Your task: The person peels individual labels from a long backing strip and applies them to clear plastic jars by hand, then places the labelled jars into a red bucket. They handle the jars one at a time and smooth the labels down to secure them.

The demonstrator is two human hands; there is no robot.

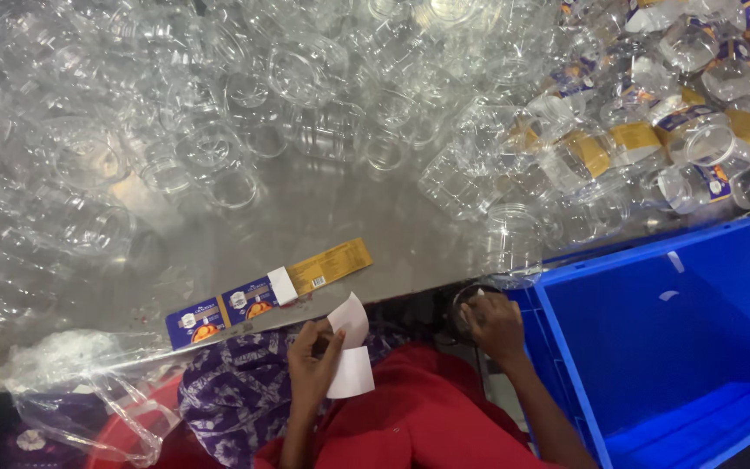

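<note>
head view: left hand (312,358) pinched a white label backing strip (350,348), right hand (495,326) gripped a clear jar (472,304) just beside the blue crate (696,347); best kept steady, label strip (271,293) lay just beyond the left hand on the table (332,200).

blue-yellow label strip (269,293) flat at table edge | white backing paper (350,347) below | labelled jars (653,130) top right

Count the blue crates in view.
1. The blue crate sits at lower right, beside the metal table, just right of the right hand. Others may lie outside the frame.
</note>
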